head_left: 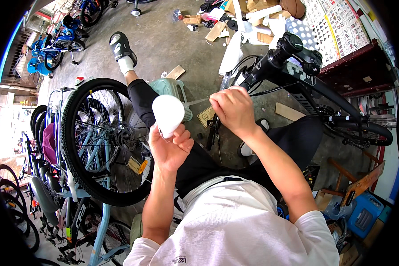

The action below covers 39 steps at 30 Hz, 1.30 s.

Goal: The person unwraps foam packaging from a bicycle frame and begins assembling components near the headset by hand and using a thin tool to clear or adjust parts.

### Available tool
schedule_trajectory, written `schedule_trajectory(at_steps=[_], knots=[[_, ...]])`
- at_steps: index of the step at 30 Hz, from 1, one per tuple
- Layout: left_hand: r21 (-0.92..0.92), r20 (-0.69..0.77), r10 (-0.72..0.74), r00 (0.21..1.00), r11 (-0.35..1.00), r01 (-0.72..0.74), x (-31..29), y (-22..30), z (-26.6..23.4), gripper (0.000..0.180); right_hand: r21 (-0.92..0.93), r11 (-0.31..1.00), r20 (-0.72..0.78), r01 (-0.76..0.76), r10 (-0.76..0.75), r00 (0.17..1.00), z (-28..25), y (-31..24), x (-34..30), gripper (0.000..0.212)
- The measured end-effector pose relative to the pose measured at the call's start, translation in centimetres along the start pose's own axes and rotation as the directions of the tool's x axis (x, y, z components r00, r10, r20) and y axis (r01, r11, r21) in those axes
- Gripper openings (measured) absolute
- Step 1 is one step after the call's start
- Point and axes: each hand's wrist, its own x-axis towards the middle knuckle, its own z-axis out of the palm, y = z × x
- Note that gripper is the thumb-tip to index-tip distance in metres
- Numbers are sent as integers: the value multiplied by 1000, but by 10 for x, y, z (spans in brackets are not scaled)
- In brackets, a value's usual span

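In my left hand (169,146), raised at the middle, is a roll of tape (168,114) with a white, rounded face turned up; my fingers curl round its lower edge. A thin translucent strip (197,102) runs taut from the roll to the right. My right hand (233,111) is closed on the end of this strip, its fingertips pinched together. Just beyond that hand is the black bicycle frame (306,80) with its handlebar stem. A detached-looking wheel (75,146) with a black knobbly tyre stands left of my left forearm.
A pale green plastic stool (181,91) stands beyond my left hand. Cardboard and white wrapping (252,26) lie heaped at the far right. Several bicycles crowd the left side. A blue toolbox (364,214) sits at the lower right. A flat wooden piece (290,111) lies on the floor.
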Motion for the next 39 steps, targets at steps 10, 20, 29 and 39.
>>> schedule_trajectory(at_steps=[10, 20, 29, 39], knots=[[497, -121, 84, 989, 868, -13, -13, -5, 6, 58, -120, 982, -158, 147, -166, 973, -28, 15, 20, 21], [780, -14, 75, 997, 624, -36, -11, -2, 31, 55, -147, 968, -155, 202, -224, 962, -51, 21, 29, 21], [886, -70, 113, 991, 464, 10, -18, 15, 42, 53, -87, 963, 14, 257, -256, 967, -55, 27, 7, 36], [982, -66, 150, 986, 187, 37, -37, 47, 66, 42, 117, 976, 227, 182, -205, 952, -40, 25, -23, 41]])
